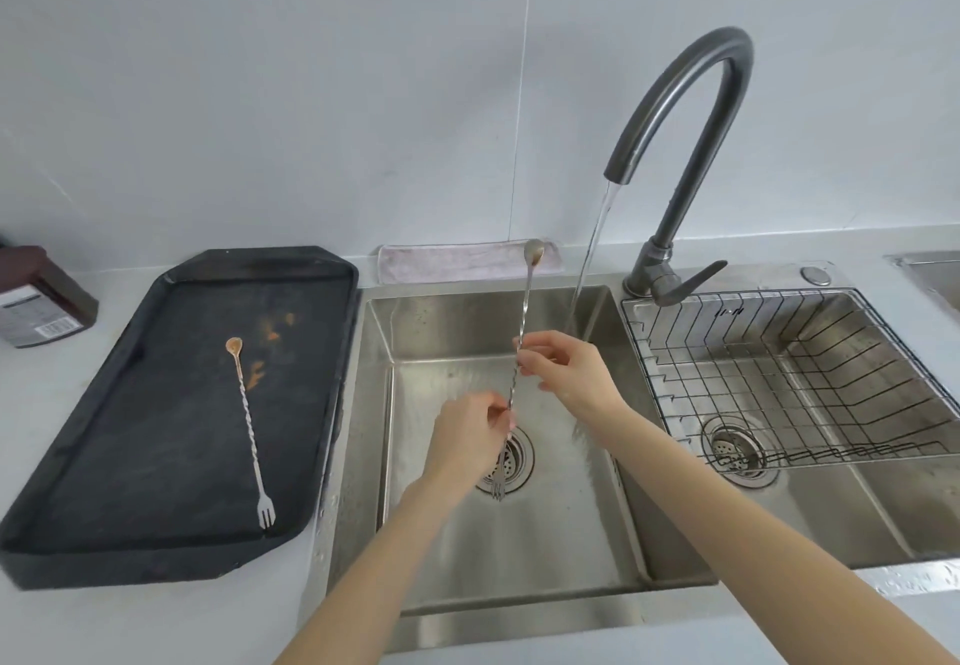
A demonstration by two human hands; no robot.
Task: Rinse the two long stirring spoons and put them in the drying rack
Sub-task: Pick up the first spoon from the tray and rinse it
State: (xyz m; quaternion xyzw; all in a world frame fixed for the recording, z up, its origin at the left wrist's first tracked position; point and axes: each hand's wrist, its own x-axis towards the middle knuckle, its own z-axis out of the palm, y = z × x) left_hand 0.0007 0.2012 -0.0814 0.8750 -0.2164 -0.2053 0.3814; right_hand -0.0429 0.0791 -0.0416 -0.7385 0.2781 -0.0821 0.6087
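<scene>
I hold one long twisted stirring spoon [525,301] nearly upright over the left sink basin [571,534], bowl end up and fork end down by the drain. My left hand [470,438] pinches its lower shaft and my right hand [566,365] pinches it higher up. The spoon's bowl shows brown residue. Water runs from the grey faucet [691,108] in a thin stream just right of the spoon. A second stirring spoon [249,428], also stained brown, lies on the black tray [104,456] at the left. The wire drying rack [810,378] sits in the right basin.
A folded pinkish cloth [457,262] lies behind the sink against the wall. A dark brown container [39,295] stands at the far left on the white counter. Brown smears mark the tray near the spoon. The faucet handle [685,282] points right.
</scene>
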